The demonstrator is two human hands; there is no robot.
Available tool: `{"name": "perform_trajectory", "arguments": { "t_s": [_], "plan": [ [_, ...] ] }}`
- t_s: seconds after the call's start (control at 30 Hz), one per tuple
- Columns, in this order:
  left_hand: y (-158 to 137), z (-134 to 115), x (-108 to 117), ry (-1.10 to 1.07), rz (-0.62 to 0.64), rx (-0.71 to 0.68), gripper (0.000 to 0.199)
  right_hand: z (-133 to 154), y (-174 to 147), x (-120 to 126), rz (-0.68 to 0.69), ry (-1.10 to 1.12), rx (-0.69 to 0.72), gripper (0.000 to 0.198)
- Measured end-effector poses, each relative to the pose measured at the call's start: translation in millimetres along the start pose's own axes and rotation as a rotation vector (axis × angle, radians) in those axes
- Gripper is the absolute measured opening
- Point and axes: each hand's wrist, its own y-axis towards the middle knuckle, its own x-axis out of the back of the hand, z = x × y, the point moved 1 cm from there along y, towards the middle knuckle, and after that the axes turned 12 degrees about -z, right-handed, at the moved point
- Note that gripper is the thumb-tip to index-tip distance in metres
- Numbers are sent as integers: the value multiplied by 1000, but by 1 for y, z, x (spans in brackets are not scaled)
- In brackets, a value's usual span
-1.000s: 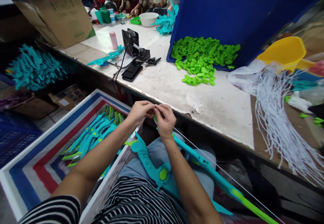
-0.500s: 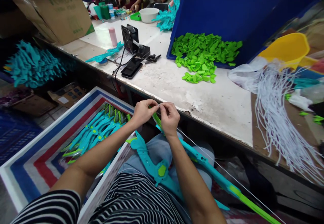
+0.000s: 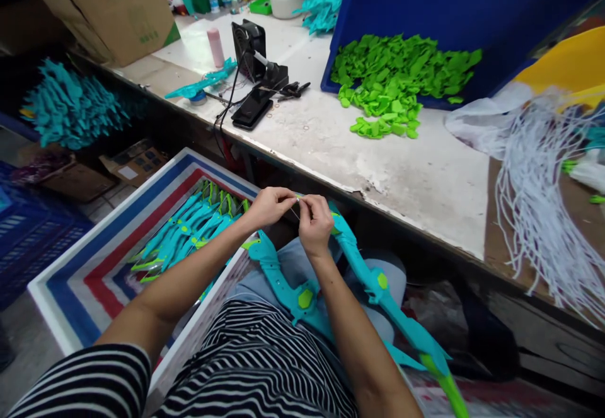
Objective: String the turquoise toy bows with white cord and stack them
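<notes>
My left hand [image 3: 270, 207] and my right hand [image 3: 316, 224] meet in front of my lap, both closed in a pinch. Their fingertips hold a thin white string [image 3: 295, 214], of which only a short length shows. A teal toy bow [image 3: 363, 270] with lime-green parts slants from behind my right hand down to the lower right. Across my thighs lies another teal bow piece [image 3: 282, 287], bearing a green hexagon and partly covered by my right forearm.
Left of me, a lined tray [image 3: 70, 285] holds several teal bows [image 3: 189, 222]. On the workbench [image 3: 302, 147] are a small black fan [image 3: 249, 49], a phone [image 3: 253, 108], a blue bin [image 3: 425, 2] with green pieces [image 3: 401, 71], and white strings [image 3: 539, 185]. People sit beyond.
The bow by my right hand has swung to a steeper angle and turned, showing its green hexagon. Both hands stay pinched together on the string. My view has tilted down a little.
</notes>
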Motion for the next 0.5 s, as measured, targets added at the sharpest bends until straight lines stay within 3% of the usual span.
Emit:
{"name": "perform_trajectory", "arguments": {
  "t_s": [0.4, 0.5],
  "plan": [
    [-24, 32, 4, 82, -78, 43, 13, -16, -35, -10, 76, -191, 69, 22],
    [-49, 45, 17, 12, -187, 13, 18, -11, -44, -5, 109, -155, 109, 18]
  ]
}}
